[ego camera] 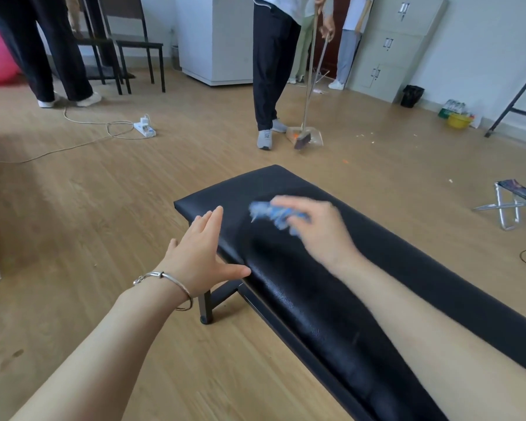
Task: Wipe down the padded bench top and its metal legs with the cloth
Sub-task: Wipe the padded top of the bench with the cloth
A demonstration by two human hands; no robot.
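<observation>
A long black padded bench (316, 299) runs from the middle of the view to the lower right. One dark metal leg (206, 308) shows under its left edge. My right hand (319, 230), blurred by motion, grips a blue cloth (274, 215) over the far part of the bench top. My left hand (199, 253) is spread with straight fingers beside the bench's left edge, its thumb at the padding's rim. A silver bangle sits on that wrist.
A person (269, 71) sweeps with a broom and dustpan (304, 139) just beyond the bench's far end. A power strip with cable (145, 127) lies on the floor at left. A small folding stool (510, 205) stands at right. Chairs, cabinets and other people stand at the back.
</observation>
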